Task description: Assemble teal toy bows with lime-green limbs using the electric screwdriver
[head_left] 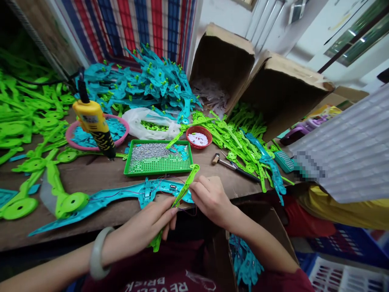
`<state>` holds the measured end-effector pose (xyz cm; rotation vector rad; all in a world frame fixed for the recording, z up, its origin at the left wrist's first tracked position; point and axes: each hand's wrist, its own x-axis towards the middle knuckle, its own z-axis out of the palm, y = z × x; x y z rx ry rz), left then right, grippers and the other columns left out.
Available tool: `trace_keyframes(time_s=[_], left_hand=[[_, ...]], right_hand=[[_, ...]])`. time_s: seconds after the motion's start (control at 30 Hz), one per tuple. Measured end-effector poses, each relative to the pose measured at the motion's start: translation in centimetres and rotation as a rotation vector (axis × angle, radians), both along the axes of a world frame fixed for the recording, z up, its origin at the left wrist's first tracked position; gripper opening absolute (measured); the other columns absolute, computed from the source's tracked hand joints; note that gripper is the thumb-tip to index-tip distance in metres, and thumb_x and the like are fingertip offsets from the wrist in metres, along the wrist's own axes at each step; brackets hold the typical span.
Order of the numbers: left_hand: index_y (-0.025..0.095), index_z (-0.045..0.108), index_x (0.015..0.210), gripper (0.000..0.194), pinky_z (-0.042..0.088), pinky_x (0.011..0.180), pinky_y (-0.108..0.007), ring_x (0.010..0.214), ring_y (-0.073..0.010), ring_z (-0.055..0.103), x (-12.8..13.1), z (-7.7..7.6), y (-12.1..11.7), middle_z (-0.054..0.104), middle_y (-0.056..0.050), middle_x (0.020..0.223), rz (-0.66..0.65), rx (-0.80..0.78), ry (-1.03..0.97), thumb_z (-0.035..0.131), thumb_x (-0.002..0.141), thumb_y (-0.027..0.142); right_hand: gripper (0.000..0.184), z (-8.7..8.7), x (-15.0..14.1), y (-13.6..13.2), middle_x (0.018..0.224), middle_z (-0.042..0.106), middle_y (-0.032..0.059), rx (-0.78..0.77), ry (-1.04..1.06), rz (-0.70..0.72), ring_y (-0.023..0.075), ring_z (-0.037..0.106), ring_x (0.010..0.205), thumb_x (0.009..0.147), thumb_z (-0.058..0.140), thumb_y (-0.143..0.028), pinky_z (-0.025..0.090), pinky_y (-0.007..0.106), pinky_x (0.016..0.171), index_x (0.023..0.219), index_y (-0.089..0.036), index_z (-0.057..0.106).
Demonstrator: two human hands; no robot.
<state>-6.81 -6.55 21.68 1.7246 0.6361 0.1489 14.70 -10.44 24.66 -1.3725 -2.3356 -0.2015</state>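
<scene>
A narrow bright green plastic piece slants upward from my left hand, whose thumb and fingers are closed around its lower part. Close against its upper right side, my right hand is pinched shut; whatever lies between those fingertips is hidden. Beneath both hands lies a long curved blue plastic shell with its inner side up. Thin wires and a small dark component sit inside it. At its left part, a green piece with a round disc rests over the shell.
A yellow electric screwdriver hangs at left. Behind the shell are a green tray of screws, a red basket, a pink basket of blue pieces and a hammer. Green and blue parts are heaped around; cardboard boxes stand behind.
</scene>
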Motion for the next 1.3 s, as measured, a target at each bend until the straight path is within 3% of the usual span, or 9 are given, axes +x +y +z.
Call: trace_keyframes(time_s=[0.2,0.37,0.47,0.57,0.7,0.83,1.0,1.2,1.3], left_hand=[[0.022,0.055,0.101,0.041,0.045,0.065,-0.027,0.055,-0.0130,0.058,0.7,0.3,0.2,0.061,0.005,0.065,-0.014,0.038,0.055,0.024,0.103,0.049],[0.022,0.055,0.085,0.030,0.044,0.066,-0.027,0.070,-0.0162,0.064,1.8,-0.6,1.1,0.067,0.000,0.076,-0.005,0.343,0.206,0.029,0.100,0.028],[0.022,0.057,0.092,0.034,0.044,0.064,-0.030,0.074,-0.0205,0.066,2.6,-1.2,0.9,0.068,-0.003,0.081,0.017,0.598,0.342,0.025,0.102,0.028],[0.020,0.060,0.098,0.038,0.041,0.059,-0.033,0.072,-0.0268,0.067,3.3,-1.4,0.3,0.069,-0.009,0.081,0.031,0.688,0.419,0.024,0.103,0.030],[0.018,0.063,0.098,0.040,0.039,0.058,-0.032,0.073,-0.0258,0.067,3.9,-1.4,-1.0,0.069,-0.010,0.083,0.046,0.869,0.475,0.023,0.102,0.021],[0.018,0.065,0.098,0.039,0.037,0.055,-0.031,0.065,-0.0223,0.065,4.3,-1.6,-2.3,0.068,-0.007,0.081,0.079,1.126,0.479,0.027,0.101,0.013],[0.019,0.066,0.095,0.032,0.035,0.051,-0.033,0.059,-0.0210,0.062,4.5,-1.7,-3.3,0.064,-0.003,0.074,0.122,1.258,0.434,0.036,0.099,0.011],[0.019,0.066,0.094,0.029,0.039,0.053,-0.034,0.058,-0.0196,0.060,4.6,-1.5,-3.8,0.061,-0.001,0.076,0.109,1.375,0.413,0.042,0.094,0.005],[0.017,0.066,0.093,0.027,0.042,0.055,-0.035,0.060,-0.0213,0.061,4.6,-1.6,-4.1,0.061,-0.002,0.076,0.102,1.411,0.418,0.043,0.092,0.004]], right_hand=[[0.012,-1.8,-0.9,-0.6,0.082,0.061,0.0039,-0.051,0.342,-0.054,0.0146,0.058,0.077,0.096,0.049,-0.012,0.046,0.025,0.069,0.092,-0.018,0.058],[0.008,-2.9,-1.9,-1.1,0.082,0.065,0.0038,-0.200,0.633,-0.197,0.0157,0.062,0.079,0.092,0.058,-0.017,0.050,0.028,0.071,0.089,-0.019,0.065],[0.012,-3.5,-2.1,-1.3,0.089,0.067,0.0047,-0.364,0.880,-0.262,0.0154,0.066,0.077,0.092,0.060,-0.024,0.054,0.027,0.066,0.098,-0.021,0.071],[0.013,-4.1,-2.0,-1.5,0.085,0.068,0.0032,-0.481,1.176,-0.297,0.0138,0.067,0.067,0.090,0.063,-0.029,0.057,0.026,0.060,0.098,-0.021,0.071],[0.015,-4.8,-1.9,-1.9,0.075,0.070,0.0016,-0.489,1.408,-0.346,0.0140,0.067,0.064,0.085,0.071,-0.031,0.058,0.026,0.060,0.094,-0.020,0.067],[0.012,-5.4,-2.1,-2.4,0.076,0.069,0.0021,-0.389,1.381,-0.335,0.0120,0.064,0.060,0.090,0.065,-0.031,0.057,0.026,0.058,0.094,-0.019,0.064],[0.011,-6.4,-2.2,-2.8,0.097,0.059,0.0062,-0.151,1.178,-0.345,0.0115,0.062,0.068,0.094,0.059,-0.029,0.053,0.023,0.050,0.090,-0.019,0.063],[0.012,-6.2,-2.6,-2.9,0.090,0.060,0.0047,0.122,0.804,-0.372,0.0166,0.061,0.086,0.093,0.056,-0.011,0.057,0.031,0.072,0.096,-0.021,0.062],[0.020,-6.2,-2.9,-3.1,0.091,0.060,0.0060,0.226,0.640,-0.391,0.0171,0.061,0.085,0.092,0.055,-0.006,0.058,0.032,0.073,0.104,-0.021,0.061]])
